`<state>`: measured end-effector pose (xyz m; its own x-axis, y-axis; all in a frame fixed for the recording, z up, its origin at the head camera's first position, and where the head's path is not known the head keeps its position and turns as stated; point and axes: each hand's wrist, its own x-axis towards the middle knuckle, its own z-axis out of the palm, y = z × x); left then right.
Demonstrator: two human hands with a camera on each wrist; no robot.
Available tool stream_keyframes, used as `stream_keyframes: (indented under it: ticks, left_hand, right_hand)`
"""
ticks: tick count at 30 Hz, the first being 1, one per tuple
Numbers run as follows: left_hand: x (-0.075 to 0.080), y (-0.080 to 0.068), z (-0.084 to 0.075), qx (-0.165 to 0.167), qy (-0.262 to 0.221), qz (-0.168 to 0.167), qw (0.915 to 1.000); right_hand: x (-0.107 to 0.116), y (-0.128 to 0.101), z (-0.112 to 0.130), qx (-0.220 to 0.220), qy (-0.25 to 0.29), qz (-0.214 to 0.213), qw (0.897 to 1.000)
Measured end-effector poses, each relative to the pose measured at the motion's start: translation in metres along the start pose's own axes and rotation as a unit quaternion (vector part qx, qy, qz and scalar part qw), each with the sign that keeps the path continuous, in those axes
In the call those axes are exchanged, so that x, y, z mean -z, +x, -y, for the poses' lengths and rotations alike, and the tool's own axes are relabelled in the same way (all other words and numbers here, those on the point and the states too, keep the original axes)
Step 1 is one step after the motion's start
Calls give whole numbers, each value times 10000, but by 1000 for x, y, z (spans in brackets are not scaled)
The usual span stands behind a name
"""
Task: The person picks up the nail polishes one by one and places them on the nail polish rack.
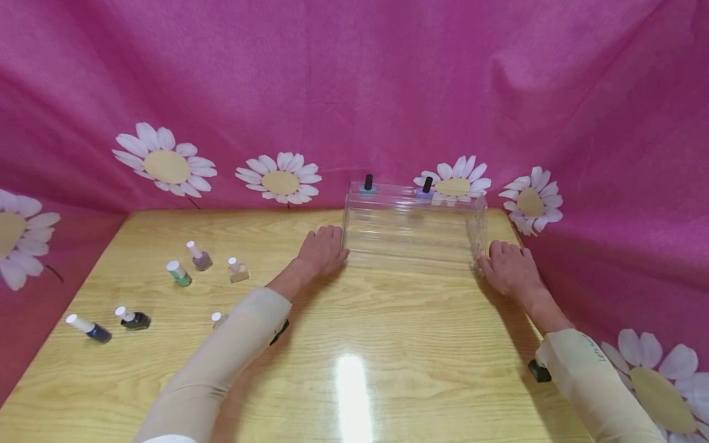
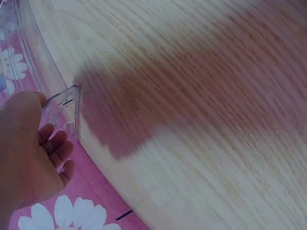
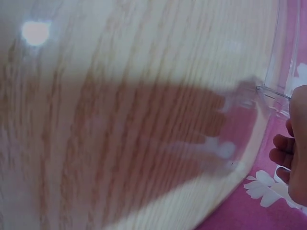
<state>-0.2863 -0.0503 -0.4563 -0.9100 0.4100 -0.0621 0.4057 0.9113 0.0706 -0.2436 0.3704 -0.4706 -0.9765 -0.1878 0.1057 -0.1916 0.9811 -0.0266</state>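
A clear acrylic display rack (image 1: 412, 231) stands at the back of the wooden table. At its left end, my left hand (image 1: 323, 249) holds the side with curled fingers; the left wrist view shows the thumb at the rack's corner (image 2: 64, 98). My right hand (image 1: 509, 267) grips the opposite end, its thumb at the front corner. Only part of that hand (image 3: 298, 148) enters the right wrist view. On the rack's rear upper level stand a teal nail polish bottle (image 1: 368, 186) and a lavender nail polish bottle (image 1: 425, 189), both with black caps.
Several white-capped nail polish bottles stand on the left of the table (image 1: 388, 344), among them a green one (image 1: 180, 275), a mauve one (image 1: 202, 261) and a dark blue one (image 1: 96, 332). My left forearm partly hides another bottle (image 1: 217, 318). A pink flowered cloth (image 1: 360, 92) hangs behind.
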Motion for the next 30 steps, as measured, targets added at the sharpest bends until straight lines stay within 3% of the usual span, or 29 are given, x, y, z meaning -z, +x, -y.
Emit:
stream_keyframes:
  ticks: [6,13,30]
  left_hand:
    - [-4,4,0,80,71,58,9999]
    - [-9,8,1,-16,521,-190,9985]
    - [-6,5,0,-64,-3,-260,9996]
  right_hand:
    - [-1,0,3,133,-51,-43,9999]
    - [-5,2,3,380,-237,-284,9986]
    - [-14,4,-2,669,-270,-763,9945]
